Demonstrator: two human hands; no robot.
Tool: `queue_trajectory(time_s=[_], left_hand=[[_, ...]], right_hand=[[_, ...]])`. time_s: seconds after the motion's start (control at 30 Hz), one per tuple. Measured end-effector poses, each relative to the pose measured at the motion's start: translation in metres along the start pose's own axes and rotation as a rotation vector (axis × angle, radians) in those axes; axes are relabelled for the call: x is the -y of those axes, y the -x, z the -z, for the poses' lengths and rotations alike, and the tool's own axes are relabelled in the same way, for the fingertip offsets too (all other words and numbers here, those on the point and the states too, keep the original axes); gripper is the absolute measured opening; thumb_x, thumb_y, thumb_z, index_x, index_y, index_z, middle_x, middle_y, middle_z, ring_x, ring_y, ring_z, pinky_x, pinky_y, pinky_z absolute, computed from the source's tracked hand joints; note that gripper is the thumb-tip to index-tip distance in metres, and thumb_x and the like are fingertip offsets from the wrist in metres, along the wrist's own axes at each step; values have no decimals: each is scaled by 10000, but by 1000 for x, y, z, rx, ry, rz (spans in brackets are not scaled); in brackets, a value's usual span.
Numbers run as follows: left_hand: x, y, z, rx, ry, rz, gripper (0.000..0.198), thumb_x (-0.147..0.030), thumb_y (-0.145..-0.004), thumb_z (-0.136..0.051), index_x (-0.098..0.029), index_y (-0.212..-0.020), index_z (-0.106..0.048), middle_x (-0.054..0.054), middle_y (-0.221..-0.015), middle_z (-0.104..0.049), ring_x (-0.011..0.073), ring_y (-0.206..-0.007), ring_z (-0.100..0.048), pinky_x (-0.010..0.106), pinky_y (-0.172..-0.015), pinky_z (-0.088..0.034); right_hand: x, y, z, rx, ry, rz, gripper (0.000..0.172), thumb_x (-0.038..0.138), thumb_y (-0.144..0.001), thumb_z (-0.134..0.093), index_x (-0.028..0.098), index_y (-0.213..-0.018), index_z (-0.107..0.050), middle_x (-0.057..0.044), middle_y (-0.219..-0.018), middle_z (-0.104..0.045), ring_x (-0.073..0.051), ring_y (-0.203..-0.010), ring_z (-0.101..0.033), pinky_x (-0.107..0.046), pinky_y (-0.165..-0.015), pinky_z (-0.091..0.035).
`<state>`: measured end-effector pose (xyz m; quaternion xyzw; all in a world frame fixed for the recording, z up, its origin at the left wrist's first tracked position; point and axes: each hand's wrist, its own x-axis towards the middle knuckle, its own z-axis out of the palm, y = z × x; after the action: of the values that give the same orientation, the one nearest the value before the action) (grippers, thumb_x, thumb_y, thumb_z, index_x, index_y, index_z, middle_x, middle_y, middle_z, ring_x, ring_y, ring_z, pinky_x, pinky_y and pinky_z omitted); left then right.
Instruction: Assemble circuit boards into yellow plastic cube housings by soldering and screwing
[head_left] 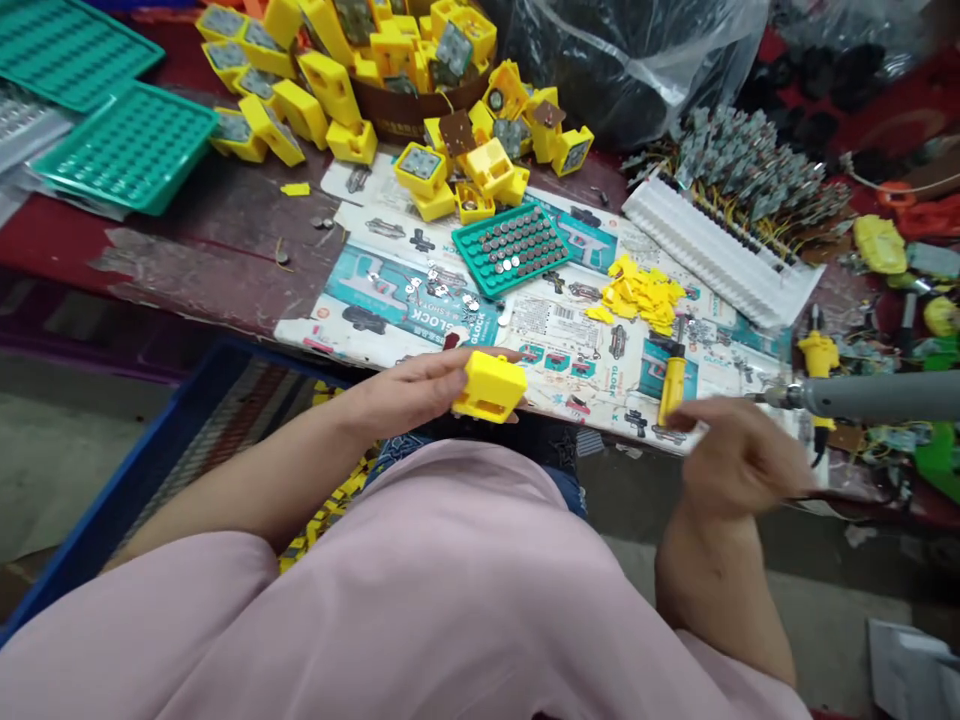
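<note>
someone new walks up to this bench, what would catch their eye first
Probably the heap of bright yellow plastic housings piled in and around a brown round container at the back of the bench, echoed by the yellow housing in the left hand at front centre. Next, perhaps, the small green tray of button cells lying mid-bench on printed cardboard.

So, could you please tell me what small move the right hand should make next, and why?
Perhaps settle the right hand on the yellow-handled tool: it is right by the handle's near end, though blur hides any contact, and the left hand already holds the yellow casing.
</note>
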<state>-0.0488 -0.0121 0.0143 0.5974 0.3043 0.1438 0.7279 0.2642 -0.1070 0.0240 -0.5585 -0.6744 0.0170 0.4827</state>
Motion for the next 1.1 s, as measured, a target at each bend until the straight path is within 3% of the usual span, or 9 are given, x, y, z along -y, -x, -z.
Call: queue_trajectory(time_s=[0.07, 0.2, 0.3, 0.4, 0.6, 0.77, 0.93, 1.1], left_hand=[[7, 7, 4, -40, 280, 28, 685, -680, -925, -453, -195, -1398, -553, 149, -1182, -741, 284, -1026, -741, 386, -887, -571], [22, 18, 10, -85, 705, -15, 549, -549, -850, -701, -234, -1292, -621, 63, -1133, -770, 233, -966, -759, 289, -855, -577], [29, 26, 15, -112, 770, -41, 472, -430, -835, -763, -219, -1241, -647, 59, -1084, -783, 213, -917, -766, 289, -857, -586], [30, 31, 17, -198, 756, -30, 393, -400, -845, -755, -176, -1158, -678, 76, -1040, -788, 216, -870, -768, 297, -830, -595], [30, 28, 21, -236, 749, -43, 418, -437, -802, -788, -168, -1104, -681, 74, -989, -794, 210, -809, -770, 273, -764, -605], [26, 18, 25, -314, 780, -34, 446, -300, -759, -807, -187, -1147, -619, 65, -1044, -774, 211, -870, -769, 297, -832, -597], [20, 3, 25, -353, 700, -50, 627, -222, -732, -776, -184, -1291, -496, 96, -1091, -737, 246, -916, -755, 378, -858, -584], [16, -9, 24, -391, 701, -72, 648, -207, -735, -761, -180, -1308, -458, 86, -1127, -708, 249, -909, -749, 366, -813, -576]], right_hand=[[8, -15, -33, 133, 30, 91, 100, 246, -937, -619, 226, -919, -715, 3, -798, -724, -122, -698, -679, -261, -653, -557], [8, -46, -93, 435, 127, 175, 206, 312, -926, -640, 219, -1088, -727, -67, -990, -753, -180, -910, -706, -304, -779, -575], [0, -61, -125, 576, 288, 134, 300, 341, -916, -643, 222, -1183, -711, -88, -1045, -731, -220, -970, -676, -338, -793, -554], [-3, -68, -145, 662, 376, 64, 288, 356, -910, -644, 235, -1158, -727, -86, -1025, -717, -232, -965, -651, -329, -747, -517], [4, -78, -154, 626, 343, 60, 247, 399, -946, -589, 243, -1013, -768, -59, -944, -728, -185, -866, -640, -284, -701, -458], [-6, -103, -152, 528, 348, 42, 198, 287, -947, -581, 220, -1006, -758, -56, -930, -723, -179, -819, -650, -318, -776, -487], [-12, -125, -168, 613, 474, 67, 171, 267, -891, -647, 245, -1016, -762, -67, -978, -702, -243, -935, -650, -354, -752, -502], [-7, -128, -173, 637, 460, 73, 115, 260, -869, -677, 238, -931, -771, -68, -991, -719, -240, -918, -665, -352, -735, -507]])
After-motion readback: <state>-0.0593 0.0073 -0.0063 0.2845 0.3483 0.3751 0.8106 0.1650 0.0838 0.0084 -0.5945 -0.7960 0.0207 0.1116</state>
